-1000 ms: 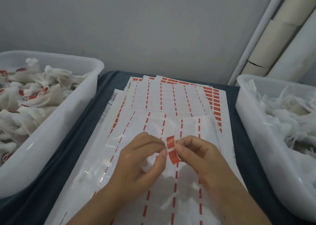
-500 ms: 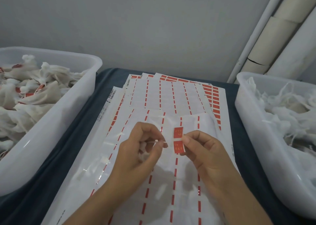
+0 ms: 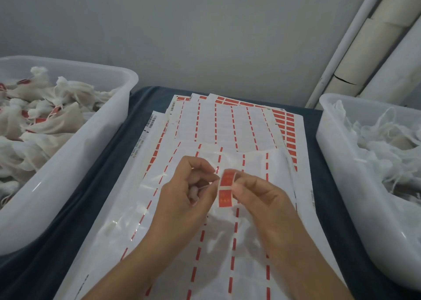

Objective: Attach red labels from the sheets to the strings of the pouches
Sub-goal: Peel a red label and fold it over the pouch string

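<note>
My right hand [image 3: 255,192] pinches a red label [image 3: 226,189] between thumb and fingers, held upright above the label sheets [image 3: 241,128]. My left hand [image 3: 184,192] is curled round a small white pouch [image 3: 194,191] and pinches its thin string against the label's left edge. The top sheet under my hands is mostly peeled, with only thin red strips left. Sheets farther back still carry red labels along their right side [image 3: 287,126].
A white tub [image 3: 95,140] on the left holds pouches, some with red labels. A second white tub [image 3: 337,163] on the right holds pouches with loose strings. A dark blue cloth [image 3: 107,169] covers the table. Cardboard tubes [image 3: 369,49] lean in the back right corner.
The label was turned from tilted to upright in my right hand. My left hand has brought the pouch string to the label's left edge.
</note>
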`<move>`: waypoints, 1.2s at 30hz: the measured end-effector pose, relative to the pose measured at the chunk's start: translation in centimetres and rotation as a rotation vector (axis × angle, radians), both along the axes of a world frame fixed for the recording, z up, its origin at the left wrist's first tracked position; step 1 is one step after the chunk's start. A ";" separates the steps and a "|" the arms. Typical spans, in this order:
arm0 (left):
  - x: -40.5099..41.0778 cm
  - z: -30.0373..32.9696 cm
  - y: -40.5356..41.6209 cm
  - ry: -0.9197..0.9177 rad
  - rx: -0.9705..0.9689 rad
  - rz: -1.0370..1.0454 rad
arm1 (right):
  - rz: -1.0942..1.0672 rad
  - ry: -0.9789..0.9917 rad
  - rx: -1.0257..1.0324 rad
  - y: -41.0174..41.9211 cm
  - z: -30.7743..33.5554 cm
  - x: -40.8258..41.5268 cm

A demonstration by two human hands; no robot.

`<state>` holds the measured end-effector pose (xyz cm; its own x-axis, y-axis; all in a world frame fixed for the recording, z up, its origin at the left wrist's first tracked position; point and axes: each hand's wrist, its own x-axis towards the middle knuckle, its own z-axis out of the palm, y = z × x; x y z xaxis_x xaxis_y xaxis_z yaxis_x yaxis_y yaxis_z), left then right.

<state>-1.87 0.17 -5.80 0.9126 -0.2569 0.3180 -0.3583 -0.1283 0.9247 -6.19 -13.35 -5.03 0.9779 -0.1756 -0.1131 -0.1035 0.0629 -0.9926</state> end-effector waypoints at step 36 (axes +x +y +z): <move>-0.2 0.1 -0.2 -0.046 0.032 0.026 | -0.193 -0.178 -0.212 -0.5 -0.8 0.4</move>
<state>-2.08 -0.07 -5.74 0.9036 -0.2443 0.3519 -0.3967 -0.1668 0.9027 -5.80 -13.89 -5.81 0.9255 -0.3607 0.1157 0.0667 -0.1456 -0.9871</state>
